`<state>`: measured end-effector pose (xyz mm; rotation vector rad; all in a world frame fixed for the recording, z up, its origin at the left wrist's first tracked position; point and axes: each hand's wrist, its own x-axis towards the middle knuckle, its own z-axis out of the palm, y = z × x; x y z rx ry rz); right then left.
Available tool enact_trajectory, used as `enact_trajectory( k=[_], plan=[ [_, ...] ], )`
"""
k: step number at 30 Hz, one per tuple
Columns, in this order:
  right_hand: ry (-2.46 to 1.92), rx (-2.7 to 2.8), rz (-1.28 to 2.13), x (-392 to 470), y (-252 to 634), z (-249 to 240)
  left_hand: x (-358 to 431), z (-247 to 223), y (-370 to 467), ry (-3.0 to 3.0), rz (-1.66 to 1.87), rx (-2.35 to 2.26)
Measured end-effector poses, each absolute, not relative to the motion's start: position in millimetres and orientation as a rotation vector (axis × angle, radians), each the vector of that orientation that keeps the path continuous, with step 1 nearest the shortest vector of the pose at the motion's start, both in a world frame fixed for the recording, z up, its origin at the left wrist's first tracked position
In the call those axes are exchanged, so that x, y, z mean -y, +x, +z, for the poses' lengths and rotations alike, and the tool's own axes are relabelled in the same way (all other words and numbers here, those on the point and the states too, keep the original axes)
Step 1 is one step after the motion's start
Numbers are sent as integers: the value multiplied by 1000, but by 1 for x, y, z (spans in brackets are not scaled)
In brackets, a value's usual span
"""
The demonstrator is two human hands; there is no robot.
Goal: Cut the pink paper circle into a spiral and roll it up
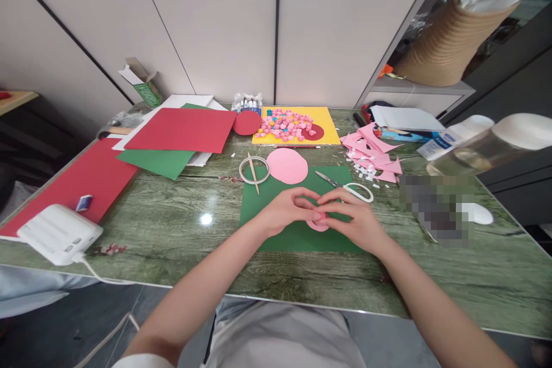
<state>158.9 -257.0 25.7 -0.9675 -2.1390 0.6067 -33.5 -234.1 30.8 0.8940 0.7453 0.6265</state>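
Note:
Over a green paper sheet (276, 238), my left hand (291, 207) and my right hand (356, 221) meet with fingers curled inward. Between their fingertips is a small pink paper piece (318, 226), rounded at its lower edge and darker pink near the middle; the fingers hide part of it. White-handled scissors (360, 192) lie just beyond my right hand, blades slightly apart. A larger pink paper circle (288, 167) rests past my left hand. Left of that circle, a pointed wooden stick (253, 175) lies across a roll of clear tape (241, 171).
Pink pompom-like bits (287, 123) cover a yellow sheet (328, 118) at the back. Pink paper scraps (373, 152) lie to its right. Red sheets (181, 129) are stacked left. A white charger (60, 234) sits front left, a clear bottle (478, 149) on the right.

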Motion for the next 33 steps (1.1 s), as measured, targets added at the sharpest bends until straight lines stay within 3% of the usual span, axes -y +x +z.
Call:
enact_trajectory(
  k=[10,26,33],
  plan=[
    [-1127,2077,413,257,156,21,241,20,-22,837,790,-781],
    [-983,2168,705,255,162,24,236,31,-33,912,628,-744],
    [-1063,2114,377,255,157,17,238,24,-25,909,797,-811]
  ],
)
